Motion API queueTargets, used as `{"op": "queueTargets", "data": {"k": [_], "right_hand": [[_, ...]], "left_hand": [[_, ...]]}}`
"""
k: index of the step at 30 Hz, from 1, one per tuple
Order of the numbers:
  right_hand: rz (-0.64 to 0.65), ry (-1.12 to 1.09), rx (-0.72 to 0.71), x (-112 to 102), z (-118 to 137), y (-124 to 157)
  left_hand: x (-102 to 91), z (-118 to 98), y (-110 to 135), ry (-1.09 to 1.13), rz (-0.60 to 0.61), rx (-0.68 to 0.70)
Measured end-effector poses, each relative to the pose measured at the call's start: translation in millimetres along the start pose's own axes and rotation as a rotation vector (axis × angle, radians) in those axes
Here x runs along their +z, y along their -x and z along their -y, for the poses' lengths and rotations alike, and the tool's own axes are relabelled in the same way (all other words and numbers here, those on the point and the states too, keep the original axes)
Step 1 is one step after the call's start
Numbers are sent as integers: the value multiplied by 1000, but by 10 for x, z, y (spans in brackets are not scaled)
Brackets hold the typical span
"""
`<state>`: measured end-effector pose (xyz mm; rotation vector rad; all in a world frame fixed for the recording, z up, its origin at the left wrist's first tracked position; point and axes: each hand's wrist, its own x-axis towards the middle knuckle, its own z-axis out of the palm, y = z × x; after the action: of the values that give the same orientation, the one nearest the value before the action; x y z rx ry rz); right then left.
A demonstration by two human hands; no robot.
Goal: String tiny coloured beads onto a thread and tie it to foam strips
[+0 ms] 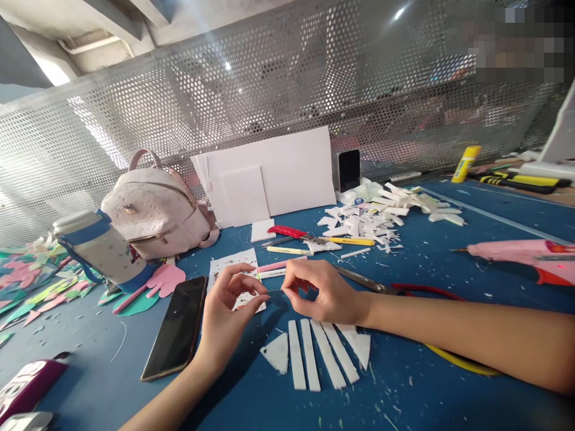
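Observation:
My left hand (229,308) and my right hand (321,293) meet above the blue table (426,383), each with thumb and forefinger pinched. Between the two pinches runs a thin thread or wire (274,291), barely visible. Below the hands lie several white foam strips (314,353) side by side, with a white foam triangle (277,352) at their left and another (360,345) at their right. A printed card (229,266) lies under my left hand's fingers.
A black phone (177,326) lies left of my left hand. Behind stand a pink backpack (157,206), a bottle (101,248), white foam sheets (278,170), foam scraps (381,212), red pliers (404,288), a pink glue gun (521,254) and coloured paper cutouts (31,281).

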<state>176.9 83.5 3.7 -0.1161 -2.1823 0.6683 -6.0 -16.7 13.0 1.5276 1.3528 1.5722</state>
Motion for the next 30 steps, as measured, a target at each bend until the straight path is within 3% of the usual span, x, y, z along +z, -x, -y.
{"op": "queueTargets", "data": {"k": [30], "right_hand": [[29, 24, 29, -14, 13, -8]], "left_hand": [[18, -36, -4, 19, -18, -37]]}}
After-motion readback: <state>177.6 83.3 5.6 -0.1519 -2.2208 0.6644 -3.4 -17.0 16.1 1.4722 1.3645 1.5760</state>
